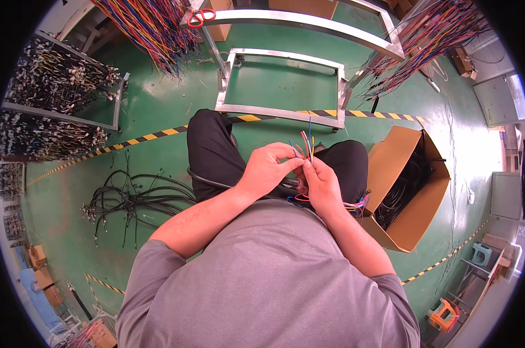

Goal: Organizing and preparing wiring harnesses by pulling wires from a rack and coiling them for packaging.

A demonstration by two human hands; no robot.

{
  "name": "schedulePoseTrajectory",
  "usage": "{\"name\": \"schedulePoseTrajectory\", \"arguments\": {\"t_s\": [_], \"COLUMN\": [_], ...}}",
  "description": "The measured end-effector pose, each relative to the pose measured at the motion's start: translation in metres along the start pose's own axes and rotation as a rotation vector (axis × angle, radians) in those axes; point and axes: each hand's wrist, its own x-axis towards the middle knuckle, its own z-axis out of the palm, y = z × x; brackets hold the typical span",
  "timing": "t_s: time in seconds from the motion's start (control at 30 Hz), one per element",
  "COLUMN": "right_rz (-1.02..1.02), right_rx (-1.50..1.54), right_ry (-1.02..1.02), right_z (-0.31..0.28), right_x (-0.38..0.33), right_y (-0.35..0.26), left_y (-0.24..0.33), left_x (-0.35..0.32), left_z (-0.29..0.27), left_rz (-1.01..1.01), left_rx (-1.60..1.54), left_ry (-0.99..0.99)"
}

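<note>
Both hands, left hand (268,168) and right hand (322,184), pinch the coloured wires (306,142), whose ends point far, upright between them.

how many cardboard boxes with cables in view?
1. An open cardboard box with black cables inside stands on the green floor to the person's right, beside the right hand. Small boxes at the top edge may hide contents.

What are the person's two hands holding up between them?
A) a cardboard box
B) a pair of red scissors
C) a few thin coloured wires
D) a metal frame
C: the left hand and right hand pinch thin coloured wires, whose ends stick up above the fingers.
</note>
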Motion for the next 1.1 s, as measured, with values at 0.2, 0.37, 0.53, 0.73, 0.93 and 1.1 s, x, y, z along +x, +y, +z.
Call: {"name": "schedulePoseTrajectory", "arguments": {"t_s": [0.2, 0.37, 0.53, 0.73, 0.93, 1.1], "right_rz": [-0.064, -0.028, -0.006, -0.038, 0.054, 0.105], "right_rx": [-0.003, 0.005, 0.071, 0.094, 0.092, 0.115], "right_ry": [-0.032, -0.030, -0.130, -0.114, -0.241, -0.210], "right_z": [0.002, 0.000, -0.010, 0.002, -0.012, 0.000], "right_x": [0.001, 0.001, 0.005, 0.000, 0.001, -0.007], "right_y": [0.009, 0.005, 0.015, 0.006, 0.010, -0.010], "left_y": [-0.010, -0.009, -0.011, -0.009, -0.013, -0.006], "left_x": [-0.003, -0.006, -0.007, -0.008, -0.009, -0.012], "left_z": [0.005, 0.005, 0.008, 0.007, 0.009, 0.007], "left_rz": [-0.133, -0.121, -0.033, -0.067, -0.086, -0.076], "left_rx": [-0.287, -0.138, 0.042, -0.188, -0.217, -0.143], "left_ry": [0.053, -0.009, -0.022, 0.021, -0.031, 0.052]}}
